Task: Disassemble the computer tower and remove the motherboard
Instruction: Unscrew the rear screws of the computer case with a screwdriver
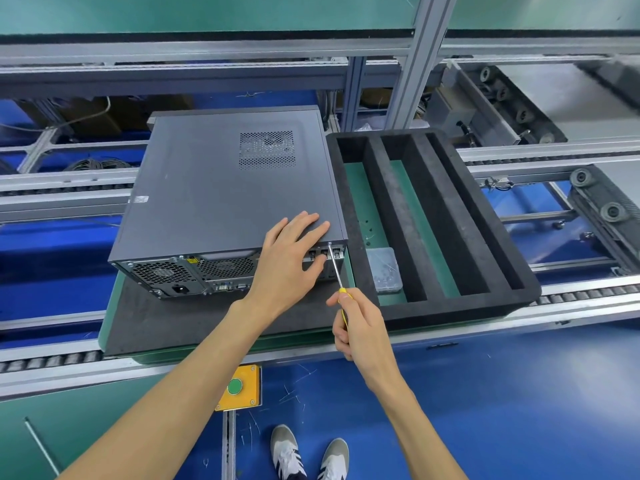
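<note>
Left hand point(294, 251) lies flat, fingers straight, bracing the computer tower point(225, 188). Right hand point(356, 323) grips the screwdriver point(335, 266); its tip, apparently seated on a rear screw, may slip and strip it.

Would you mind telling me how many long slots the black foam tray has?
3: the left slot beside the computer tower, holding a clear plastic box; a middle slot; a narrow right slot.
</note>
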The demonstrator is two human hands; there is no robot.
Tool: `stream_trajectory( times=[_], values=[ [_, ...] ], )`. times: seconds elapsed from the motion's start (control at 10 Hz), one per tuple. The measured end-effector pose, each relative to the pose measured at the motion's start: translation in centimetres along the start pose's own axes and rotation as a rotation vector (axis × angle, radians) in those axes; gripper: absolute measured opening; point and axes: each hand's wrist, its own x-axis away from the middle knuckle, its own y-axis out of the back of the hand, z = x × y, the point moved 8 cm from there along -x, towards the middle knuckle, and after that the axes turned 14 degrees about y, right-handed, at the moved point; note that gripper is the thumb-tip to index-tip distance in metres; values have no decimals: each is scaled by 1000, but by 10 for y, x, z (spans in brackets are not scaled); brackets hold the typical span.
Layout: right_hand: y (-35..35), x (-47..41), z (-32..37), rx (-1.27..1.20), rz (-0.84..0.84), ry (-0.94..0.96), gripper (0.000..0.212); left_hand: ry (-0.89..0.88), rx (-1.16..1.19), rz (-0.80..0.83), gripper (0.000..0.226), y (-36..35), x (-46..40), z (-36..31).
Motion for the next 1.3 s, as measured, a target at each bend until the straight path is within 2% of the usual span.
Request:
stream_trajectory(
  times=[0.3, 0.4, 0.6, 0.7, 0.8, 0.9, 1.0, 1.1, 1.2, 1.3],
  values=[
    [-3, 0, -3, -64, -36, -80, 27, 3, 12, 5, 52, 1, 0, 0],
    [-10, 4, -7, -280, -59, -206, 30, -3, 12, -6, 52, 1, 1, -1],
    [-39, 11, -2, -1060, -85, -408, 23, -11, -2, -4, 52, 0, 1, 0],
    [-42, 11, 3, -1270, -96, -458, 24, -18, -11, -5, 53, -1, 2, 0],
    [-34, 9, 1, -1026, -129, -466, 26, -22, -11, -14, 53, -1, 2, 0],
    [-18, 5, 0, -515, -127, -405, 27, -25, -7, -26, 54, -1, 2, 0],
    [-12, 5, 2, -324, -142, -363, 24, -30, -6, -36, 54, -1, 3, 0],
    [-17, 6, 2, -502, -178, -372, 18, -27, -7, -36, 54, -1, 2, 1],
    [-28, 10, -2, -858, -191, -456, 19, -20, -7, -35, 53, -2, 2, 1],
    [-43, 13, 0, -1325, -163, -517, 16, -21, -21, -31, 53, -3, 2, 1]
  ],
)
